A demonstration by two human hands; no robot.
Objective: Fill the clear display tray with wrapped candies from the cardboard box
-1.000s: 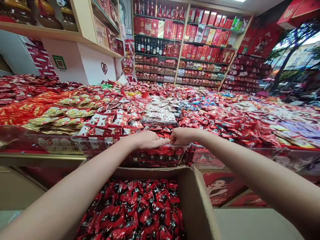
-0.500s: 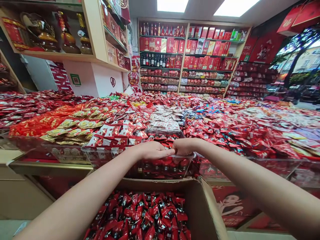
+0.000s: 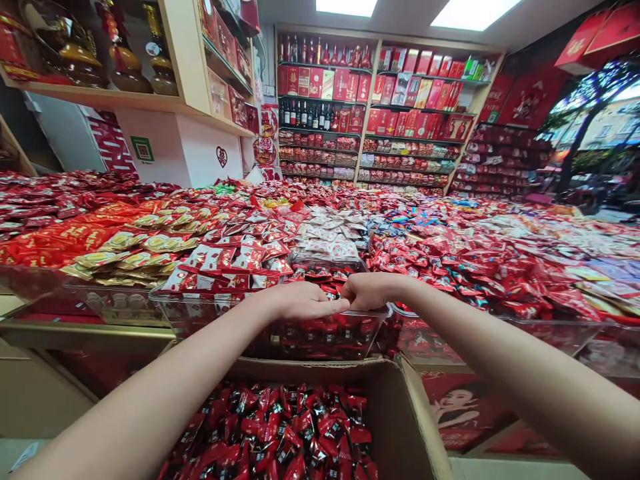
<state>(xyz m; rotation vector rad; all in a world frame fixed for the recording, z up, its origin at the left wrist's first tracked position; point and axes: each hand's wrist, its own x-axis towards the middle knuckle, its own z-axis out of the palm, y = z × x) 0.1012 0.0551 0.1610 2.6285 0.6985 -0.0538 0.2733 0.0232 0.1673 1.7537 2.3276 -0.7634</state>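
Note:
At the front of a clear plastic bin (image 3: 320, 343) of red-and-black wrapped candies (image 3: 327, 273), my two hands almost meet. My left hand (image 3: 306, 300) lies over the bin's near rim, its visible fingers stretched toward the right one. Beside it, my right hand (image 3: 371, 291) is curled, knuckles up, over the candies; whatever its fingers hold is hidden. Below my forearms stands an open cardboard box (image 3: 413, 413) holding many red-and-black wrapped candies (image 3: 280, 433) of similar look.
Red-and-white packets (image 3: 225, 267) fill the bin on the left, and red packets (image 3: 450, 267) are heaped on the right. White packets (image 3: 330, 233) lie just behind. Back shelves (image 3: 373, 87) carry bottles and red boxes. A wooden cabinet (image 3: 193, 73) juts out at upper left.
My view has shifted slightly, so the left-side goods sit further left. My right hand has moved a little and is slightly more curled; my left hand stays nearly still.

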